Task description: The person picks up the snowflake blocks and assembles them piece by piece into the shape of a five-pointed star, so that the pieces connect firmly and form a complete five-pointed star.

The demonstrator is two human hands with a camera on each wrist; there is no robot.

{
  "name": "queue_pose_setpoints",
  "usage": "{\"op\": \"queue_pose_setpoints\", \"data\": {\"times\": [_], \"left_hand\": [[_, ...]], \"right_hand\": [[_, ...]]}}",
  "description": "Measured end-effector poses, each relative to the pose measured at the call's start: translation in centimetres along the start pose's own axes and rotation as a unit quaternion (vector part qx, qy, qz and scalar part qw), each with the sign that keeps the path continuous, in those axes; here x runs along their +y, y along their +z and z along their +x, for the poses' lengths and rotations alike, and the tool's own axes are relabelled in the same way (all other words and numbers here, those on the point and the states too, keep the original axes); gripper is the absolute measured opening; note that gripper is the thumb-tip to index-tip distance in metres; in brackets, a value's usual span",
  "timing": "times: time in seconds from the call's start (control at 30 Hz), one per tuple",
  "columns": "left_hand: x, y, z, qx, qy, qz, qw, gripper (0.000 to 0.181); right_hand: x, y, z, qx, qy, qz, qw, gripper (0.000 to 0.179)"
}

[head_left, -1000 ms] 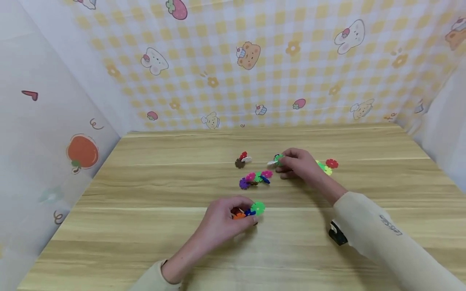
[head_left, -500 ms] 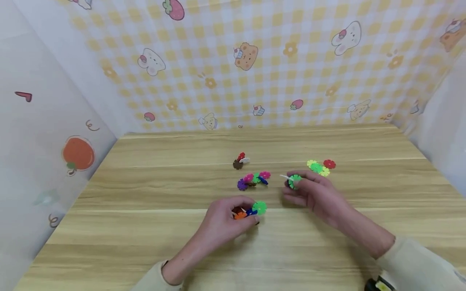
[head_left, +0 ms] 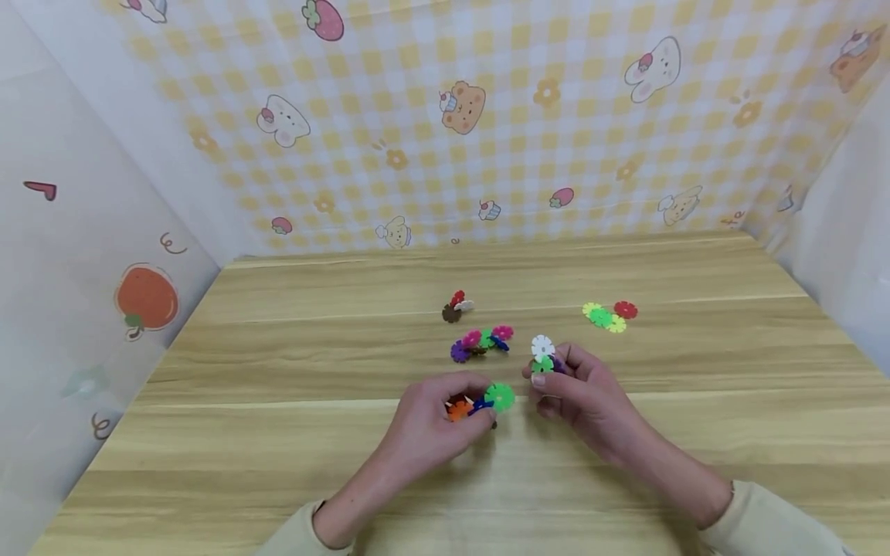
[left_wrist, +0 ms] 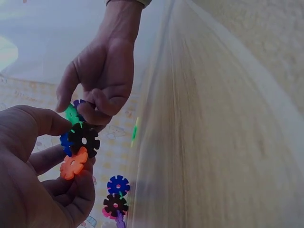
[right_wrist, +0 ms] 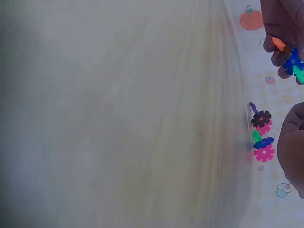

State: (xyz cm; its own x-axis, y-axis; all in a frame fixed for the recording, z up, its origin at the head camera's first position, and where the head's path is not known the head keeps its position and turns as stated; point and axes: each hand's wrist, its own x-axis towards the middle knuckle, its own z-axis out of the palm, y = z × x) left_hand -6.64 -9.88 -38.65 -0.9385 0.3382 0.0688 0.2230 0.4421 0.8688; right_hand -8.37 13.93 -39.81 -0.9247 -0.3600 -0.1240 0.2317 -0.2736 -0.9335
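In the head view my left hand (head_left: 434,417) grips a chain of interlocking snowflake discs low over the table. An orange disc (head_left: 459,411), a blue one (left_wrist: 65,143), a dark brown one (left_wrist: 83,141) and a green disc (head_left: 500,398) show in it. Just to the right, my right hand (head_left: 591,401) pinches a smaller joined piece between thumb and fingers. That piece has a white disc (head_left: 543,347) upright at the top, a green disc (head_left: 542,366) under the thumb and a purple disc (head_left: 557,364) partly hidden. A narrow gap separates the two pieces in the head view.
Behind the hands lies a joined row of purple, pink, green and blue discs (head_left: 487,338). Farther back is a red, brown and white cluster (head_left: 452,313). Yellow, green and red discs (head_left: 601,317) lie at the right. A checked cloth (head_left: 417,154) hangs beyond the wooden table (head_left: 313,347).
My right hand has come from the back right toward my left hand with its piece. The white disc, edge-on before, now shows its face. My left hand has hardly moved.
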Motion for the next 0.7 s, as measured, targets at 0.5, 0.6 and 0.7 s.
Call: {"op": "queue_pose_setpoints", "data": {"times": [0.5, 0.6, 0.7], "left_hand": [[0.1, 0.2, -0.1, 0.002, 0.004, 0.004, 1.0000, 0.017], [0.1, 0.3, -0.1, 0.001, 0.007, -0.002, 1.0000, 0.016], [0.2, 0.3, -0.1, -0.001, 0.007, -0.005, 1.0000, 0.015]], "right_hand": [[-0.2, 0.6, 0.2, -0.013, 0.013, 0.005, 0.9998, 0.033], [-0.2, 0.8, 0.2, -0.004, 0.028, 0.002, 0.9996, 0.025], [-0.2, 1.1, 0.1, 0.036, 0.035, -0.020, 0.9985, 0.023]]}}
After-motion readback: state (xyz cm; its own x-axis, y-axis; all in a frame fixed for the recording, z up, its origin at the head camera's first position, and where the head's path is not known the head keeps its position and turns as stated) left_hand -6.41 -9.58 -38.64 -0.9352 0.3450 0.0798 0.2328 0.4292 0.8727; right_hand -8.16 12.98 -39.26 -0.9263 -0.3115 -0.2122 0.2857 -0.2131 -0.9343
